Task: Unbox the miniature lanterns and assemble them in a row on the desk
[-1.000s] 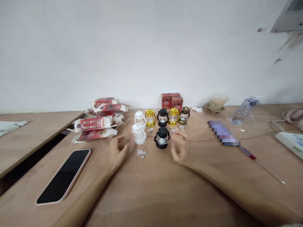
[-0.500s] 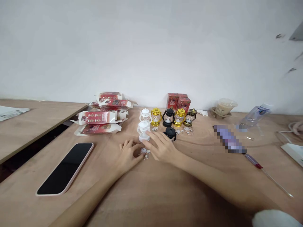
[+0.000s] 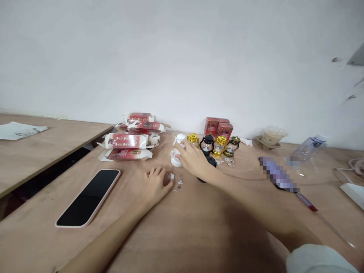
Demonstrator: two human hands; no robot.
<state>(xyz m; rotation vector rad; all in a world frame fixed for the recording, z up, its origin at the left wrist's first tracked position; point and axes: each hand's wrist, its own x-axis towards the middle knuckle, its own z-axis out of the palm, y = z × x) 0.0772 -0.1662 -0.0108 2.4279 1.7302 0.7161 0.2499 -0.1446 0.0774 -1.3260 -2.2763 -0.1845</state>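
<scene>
My right hand (image 3: 193, 157) reaches forward with thumb and fingers closed about a small white lantern (image 3: 176, 160), whose upper part the fingers partly cover. Just behind stands a second white lantern (image 3: 180, 137). My left hand (image 3: 155, 184) rests on the tabletop, fingers loosely apart, its thumb beside small white pieces and thin bent wires (image 3: 180, 183). To the right, a row holds a gold lantern (image 3: 193, 139), a black lantern (image 3: 206, 145), another gold lantern (image 3: 219, 146) and a dark bronze one (image 3: 232, 146). My right wrist partly hides a front black lantern (image 3: 211, 160).
Opened red boxes (image 3: 127, 142) lie piled at the left, above a phone (image 3: 88, 199). Upright red boxes (image 3: 224, 131) stand against the wall. Rightward are a drink cup (image 3: 273, 135), a clear bottle (image 3: 309, 147) and a screwdriver (image 3: 308, 203). A gap separates the left table (image 3: 51, 151).
My right hand has moved forward, and the front white lantern now sits closer to the back one. The wires and small pieces are uncovered. My left hand stays nearly in place. The view has shifted slightly.
</scene>
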